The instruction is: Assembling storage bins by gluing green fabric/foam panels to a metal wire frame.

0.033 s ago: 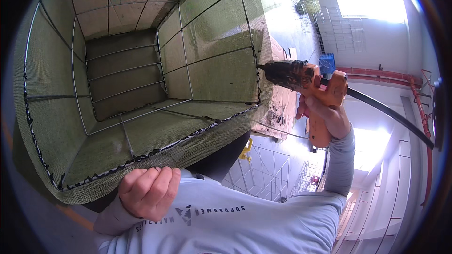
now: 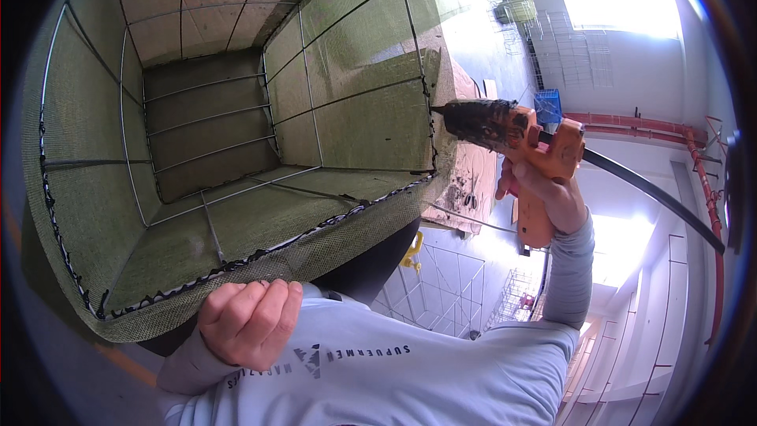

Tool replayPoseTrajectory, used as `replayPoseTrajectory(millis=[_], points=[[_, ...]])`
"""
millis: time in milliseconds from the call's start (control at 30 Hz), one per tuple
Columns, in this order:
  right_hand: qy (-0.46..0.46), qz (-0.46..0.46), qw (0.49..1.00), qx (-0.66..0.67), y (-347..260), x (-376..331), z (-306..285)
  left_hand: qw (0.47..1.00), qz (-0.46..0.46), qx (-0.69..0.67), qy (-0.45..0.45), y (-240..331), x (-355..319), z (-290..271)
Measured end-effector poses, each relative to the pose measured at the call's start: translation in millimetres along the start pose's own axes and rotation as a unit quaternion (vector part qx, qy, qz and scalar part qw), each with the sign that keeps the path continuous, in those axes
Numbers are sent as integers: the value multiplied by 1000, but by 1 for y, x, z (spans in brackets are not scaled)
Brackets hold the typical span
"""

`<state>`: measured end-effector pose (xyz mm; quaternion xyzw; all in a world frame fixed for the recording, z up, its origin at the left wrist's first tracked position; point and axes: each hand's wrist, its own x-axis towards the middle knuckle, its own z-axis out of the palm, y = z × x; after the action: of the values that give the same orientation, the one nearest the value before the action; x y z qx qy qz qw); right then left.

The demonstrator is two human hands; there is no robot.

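A large box-shaped wire frame (image 2: 315, 126) lined with green mesh fabric (image 2: 347, 229) fills the left and upper part of the view, its open mouth toward me. Thick black glue (image 2: 213, 274) runs in uneven beads along the rim wires. My right hand (image 2: 544, 189) is closed around the handle of an orange glue gun (image 2: 536, 142) with a blackened front. The gun's nozzle points left and meets the rim's right-hand side. At the lower rim, my left hand (image 2: 251, 323) has curled fingers on the mesh edge; its thumb is hidden.
A black glue stick (image 2: 654, 193) trails from the gun's back. Behind stand a brown board (image 2: 465, 181) with dark smears, a wire grid (image 2: 449, 284), a yellow object (image 2: 412, 252) and a blue crate (image 2: 548, 102). Red pipes (image 2: 631, 128) run along the wall.
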<state>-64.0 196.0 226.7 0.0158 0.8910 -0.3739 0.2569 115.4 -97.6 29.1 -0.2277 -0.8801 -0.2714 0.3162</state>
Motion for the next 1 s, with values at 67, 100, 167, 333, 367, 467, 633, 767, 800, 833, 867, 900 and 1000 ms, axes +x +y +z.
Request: replayPoseTrajectory(millis=[67,100,167,333,367,467,633,767,800,833,867,900,1000], points=[[18,-16,1000,-18,2,0,-1,1000,-5,0,2,1,-1,1],[18,-16,1000,-18,1,2,0,1000,-5,0,1,1,-1,0],[14,-12,1000,9,-4,5,3,1000,-3,5,1,0,-1,0],[7,-13,1000,3,1,-1,0,1000,-5,4,3,1,-1,1],[12,-15,1000,4,1,-3,1,1000,-4,5,3,1,-1,1],[14,-14,999,30,4,-6,2,1000,-9,2,1,2,-1,1],[14,-20,999,21,6,-1,4,1000,-10,6,0,2,-1,1],[36,-31,999,22,10,1,3,1000,-8,7,4,2,-2,3],[35,-32,999,22,9,1,3,1000,-8,8,4,2,-2,2],[29,-28,998,38,9,1,3,1000,-10,7,5,2,-2,2],[24,-24,998,53,8,1,3,1000,-11,5,5,2,-1,2],[24,-24,998,53,8,0,3,1000,-10,5,6,2,-1,2],[20,-27,999,39,7,2,4,1000,-13,4,2,3,-1,1]])
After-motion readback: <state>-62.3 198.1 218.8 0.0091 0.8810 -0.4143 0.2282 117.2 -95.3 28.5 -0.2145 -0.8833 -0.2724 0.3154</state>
